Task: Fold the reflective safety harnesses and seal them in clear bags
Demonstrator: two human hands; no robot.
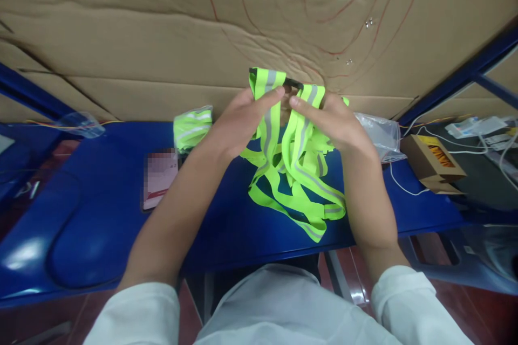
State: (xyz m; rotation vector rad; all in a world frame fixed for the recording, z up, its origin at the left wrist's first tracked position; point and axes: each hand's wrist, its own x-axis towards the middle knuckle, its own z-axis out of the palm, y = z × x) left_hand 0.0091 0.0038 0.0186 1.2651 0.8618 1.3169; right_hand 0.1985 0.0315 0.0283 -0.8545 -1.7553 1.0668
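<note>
A neon yellow-green reflective harness (300, 164) with grey stripes hangs from both my hands, its lower straps lying looped on the blue table. My left hand (253, 113) is closed on one strap, thumb pressed flat against its front. Close beside it, my right hand (327, 116) grips a second strap, with the thumb pointing inward. A black piece (293, 84) bridges the two straps between my hands. More yellow-green webbing lies bunched behind the straps. The fingers behind the webbing are mostly hidden.
On the blue table (226, 226), a bagged yellow-green bundle (192, 128) and a phone-like device (160, 179) lie left. Clear plastic bags (380, 135) and an open cardboard box (433, 161) are right. Marked cardboard (162, 38) stands behind, between blue metal bars (457, 73).
</note>
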